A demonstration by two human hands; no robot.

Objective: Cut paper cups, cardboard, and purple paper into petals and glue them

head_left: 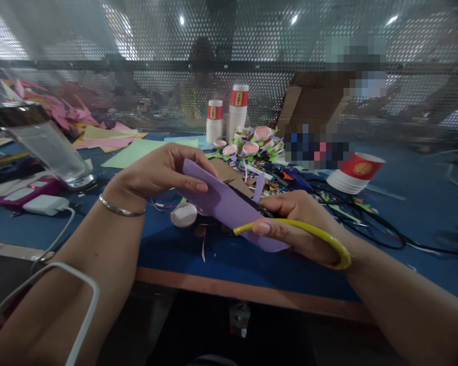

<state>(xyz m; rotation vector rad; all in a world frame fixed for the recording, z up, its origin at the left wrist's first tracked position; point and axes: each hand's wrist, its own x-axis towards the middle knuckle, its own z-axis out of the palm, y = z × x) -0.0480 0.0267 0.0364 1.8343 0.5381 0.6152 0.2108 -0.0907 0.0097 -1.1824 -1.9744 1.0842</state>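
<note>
A sheet of purple paper point(229, 208) is held in the air above the table, slanting down to the right. My left hand point(171, 170) grips its upper left end, thumb in front and fingers behind. My right hand point(295, 218) is closed around scissors with yellow handles point(324, 234). Their dark blades point(248, 198) lie along the paper's upper edge, where a narrow purple strip point(258, 187) stands up partly cut. Below the paper a small white round piece point(183, 214) rests on the table.
Paper scraps and finished round pieces point(251, 148) lie behind my hands, near stacked paper cups point(237, 112). A red and white cup point(356, 173) leans at right among black cables point(385, 244). At left are a glass bottle point(53, 142), a charger point(46, 204) and coloured paper point(107, 138).
</note>
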